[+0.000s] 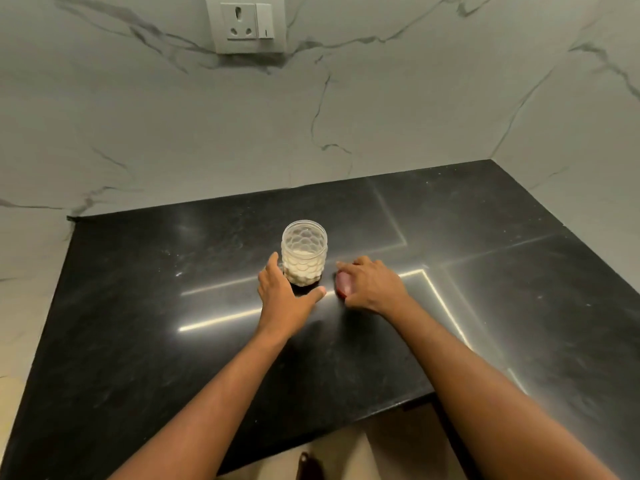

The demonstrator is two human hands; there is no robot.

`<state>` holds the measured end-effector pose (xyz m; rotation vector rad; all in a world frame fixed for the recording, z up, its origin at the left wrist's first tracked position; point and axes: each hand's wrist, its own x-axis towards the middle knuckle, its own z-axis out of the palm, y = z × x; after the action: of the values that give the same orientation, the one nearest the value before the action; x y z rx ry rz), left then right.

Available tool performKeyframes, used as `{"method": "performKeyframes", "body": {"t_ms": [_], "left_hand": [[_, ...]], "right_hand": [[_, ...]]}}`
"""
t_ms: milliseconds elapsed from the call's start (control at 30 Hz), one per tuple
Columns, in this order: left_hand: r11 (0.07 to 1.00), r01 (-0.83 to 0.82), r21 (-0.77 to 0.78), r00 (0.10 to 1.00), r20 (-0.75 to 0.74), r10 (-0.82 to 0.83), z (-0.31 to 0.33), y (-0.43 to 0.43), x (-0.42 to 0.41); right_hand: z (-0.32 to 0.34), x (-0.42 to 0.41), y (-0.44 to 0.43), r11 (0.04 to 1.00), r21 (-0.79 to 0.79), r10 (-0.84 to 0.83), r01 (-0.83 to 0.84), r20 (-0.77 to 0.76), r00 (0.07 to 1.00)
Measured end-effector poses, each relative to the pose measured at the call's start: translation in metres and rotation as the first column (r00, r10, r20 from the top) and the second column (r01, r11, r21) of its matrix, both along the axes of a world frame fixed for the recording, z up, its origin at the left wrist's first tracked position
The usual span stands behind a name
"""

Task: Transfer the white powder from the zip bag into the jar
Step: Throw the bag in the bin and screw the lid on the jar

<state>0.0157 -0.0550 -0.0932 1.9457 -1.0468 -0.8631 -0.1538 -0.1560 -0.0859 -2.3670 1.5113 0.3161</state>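
A clear jar (304, 252) with a bubble-pattern wall stands open on the black countertop (485, 271), partly filled with white powder. My left hand (284, 292) is spread just in front and to the left of the jar, fingers apart, not clearly touching it. My right hand (372, 284) lies to the right of the jar, its fingers curled over a small red object (343, 285), possibly the jar's lid, that rests on the counter. No zip bag is in view.
Marble-patterned walls enclose the counter at the back and right, meeting in a corner at the far right. A wall socket (247, 24) sits high on the back wall. The counter's front edge runs just below my forearms.
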Motion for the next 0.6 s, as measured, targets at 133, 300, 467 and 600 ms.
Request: {"method": "performKeyframes", "body": {"t_ms": [133,300,467,600], "left_hand": [[0.998,-0.003,-0.06,1.0,-0.025,0.001,-0.004,-0.015,0.003],[0.996,0.005,-0.088,0.997,-0.078,-0.012,-0.01,-0.027,0.013],[0.991,0.014,-0.13,0.992,-0.124,-0.031,-0.012,-0.032,0.02],[0.987,0.027,-0.158,0.989,-0.142,-0.05,-0.011,-0.035,0.023]], "right_hand": [[0.016,-0.004,-0.004,0.99,-0.097,-0.082,0.099,0.17,0.982],[0.059,0.005,-0.009,0.95,0.093,-0.283,0.297,0.655,0.701],[0.078,0.043,-0.012,0.943,0.226,-0.305,0.246,0.882,0.359],[0.061,0.065,-0.012,0.979,-0.057,-0.052,0.194,0.857,0.512]]}}
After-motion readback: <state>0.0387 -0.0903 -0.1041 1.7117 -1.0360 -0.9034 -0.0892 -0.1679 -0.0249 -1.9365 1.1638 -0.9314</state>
